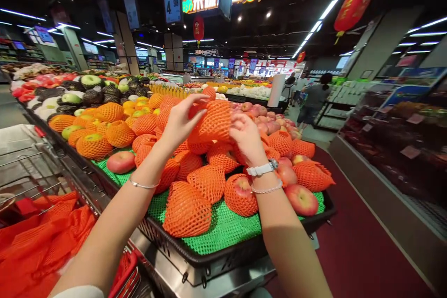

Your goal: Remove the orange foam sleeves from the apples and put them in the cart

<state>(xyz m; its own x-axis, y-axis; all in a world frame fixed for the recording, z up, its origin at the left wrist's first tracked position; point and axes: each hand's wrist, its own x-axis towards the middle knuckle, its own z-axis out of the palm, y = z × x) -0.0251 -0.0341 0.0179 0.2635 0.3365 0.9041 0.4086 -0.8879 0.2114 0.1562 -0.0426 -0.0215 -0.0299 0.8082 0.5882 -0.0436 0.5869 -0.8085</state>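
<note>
An orange foam net sleeve [213, 122] is held up between my two hands above the fruit display; whether an apple is inside is hidden. My left hand [185, 118] grips its left side with curled fingers and thumb. On its right side, the bent fingers of my right hand [246, 136] close on the netting. Below lie several apples in orange foam nets, one nearest the front edge [187, 208] and another with its red skin showing [241, 194]. Bare apples rest at the left [120, 162] and right [302, 199].
The fruit lies on green matting [223, 230] inside a black-rimmed stand. A shopping cart [21, 158] with red cloth or bags [45, 247] is close on my left. Melons and other fruit [91, 81] fill the display's far left. A person [316, 95] stands in the right aisle.
</note>
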